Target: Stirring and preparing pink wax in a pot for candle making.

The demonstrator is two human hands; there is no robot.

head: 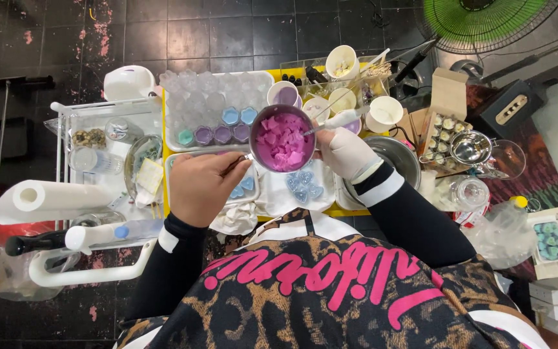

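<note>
Metal pot [283,139] w/ pink chunks, held above the yellow table [330,211], just in front of the clear mold tray [214,106]. Left hand [200,187] clenched on pot handle. Right hand [343,152], gloved, grips a white stick [338,120], tip over the pot's rim. Blue heart pieces [303,183] lie below the pot. Paper roll [50,199] far left, steel bowl [400,157] just right of the right hand.

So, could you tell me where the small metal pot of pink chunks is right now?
In the head view, the metal pot sits centre frame above the yellow tray, its handle held by the left hand, with the right hand beside it.
</note>
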